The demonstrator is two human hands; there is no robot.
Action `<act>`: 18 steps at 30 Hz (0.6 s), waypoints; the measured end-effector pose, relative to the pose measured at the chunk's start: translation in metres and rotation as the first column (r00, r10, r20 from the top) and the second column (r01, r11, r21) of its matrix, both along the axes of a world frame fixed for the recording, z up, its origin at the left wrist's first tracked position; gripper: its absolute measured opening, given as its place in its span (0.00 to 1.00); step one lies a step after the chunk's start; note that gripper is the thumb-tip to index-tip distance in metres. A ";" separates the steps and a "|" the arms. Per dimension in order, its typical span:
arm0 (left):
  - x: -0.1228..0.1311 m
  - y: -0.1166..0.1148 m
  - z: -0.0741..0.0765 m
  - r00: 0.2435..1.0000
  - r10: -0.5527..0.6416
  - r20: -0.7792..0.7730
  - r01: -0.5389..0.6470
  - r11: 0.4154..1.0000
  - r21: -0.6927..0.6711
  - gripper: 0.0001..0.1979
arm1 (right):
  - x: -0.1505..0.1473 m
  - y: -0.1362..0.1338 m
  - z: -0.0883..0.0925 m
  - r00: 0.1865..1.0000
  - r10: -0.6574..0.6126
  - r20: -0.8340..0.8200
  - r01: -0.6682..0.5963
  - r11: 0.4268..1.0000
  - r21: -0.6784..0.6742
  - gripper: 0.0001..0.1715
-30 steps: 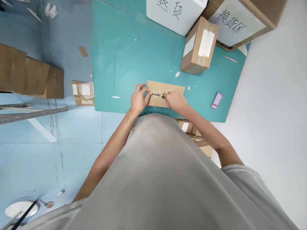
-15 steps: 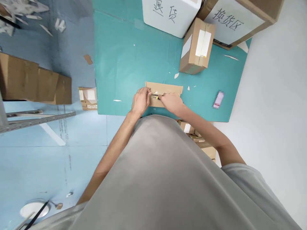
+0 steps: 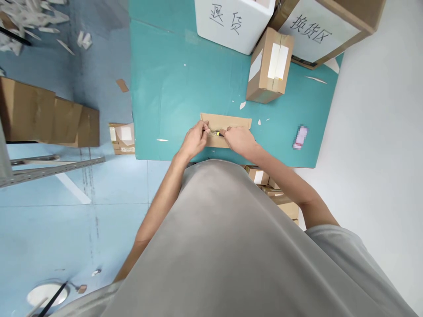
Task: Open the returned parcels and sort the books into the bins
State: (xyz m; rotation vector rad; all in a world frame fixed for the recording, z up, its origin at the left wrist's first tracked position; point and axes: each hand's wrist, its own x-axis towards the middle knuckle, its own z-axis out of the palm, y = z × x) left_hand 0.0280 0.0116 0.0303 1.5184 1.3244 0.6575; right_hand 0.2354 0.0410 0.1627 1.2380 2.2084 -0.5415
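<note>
A small flat cardboard box point(image 3: 228, 120) lies on the green table covering close to my body. My right hand point(image 3: 240, 140) is closed around a yellow-and-black utility knife point(image 3: 219, 134), its tip pointing left over the box. At the box's left end, my left hand point(image 3: 195, 140) has thumb and fingers pinched together beside the blade. Something thin and shiny, maybe clear tape, shows near its fingertips, but I cannot make out whether it is held.
On the green table point(image 3: 165, 88) stand a taped carton point(image 3: 269, 66), a white bin point(image 3: 231, 26) and a large labelled box point(image 3: 313, 33) at the back right. A blurred pink item point(image 3: 300, 137) lies right, among paper scraps. Brown cartons point(image 3: 29, 110) stand left, beyond the table.
My right hand with the knife has shifted slightly right, away from my left fingers. My left hand stays pinched at the box's left end. The view has tilted slightly.
</note>
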 end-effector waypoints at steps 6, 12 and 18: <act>0.000 0.000 -0.003 1.000 -0.013 0.014 0.013 1.000 -0.002 0.20 | 0.004 -0.004 -0.012 0.999 -0.047 0.007 0.047 0.999 0.024 0.28; -0.011 0.001 -0.003 0.997 0.014 0.075 -0.007 0.995 -0.099 0.21 | 0.060 -0.014 -0.014 0.974 -0.173 0.148 0.171 0.985 0.027 0.27; -0.001 0.006 0.005 0.989 -0.024 0.143 0.045 0.988 -0.150 0.24 | 0.113 -0.031 -0.015 0.938 -0.269 0.220 0.266 0.963 0.043 0.28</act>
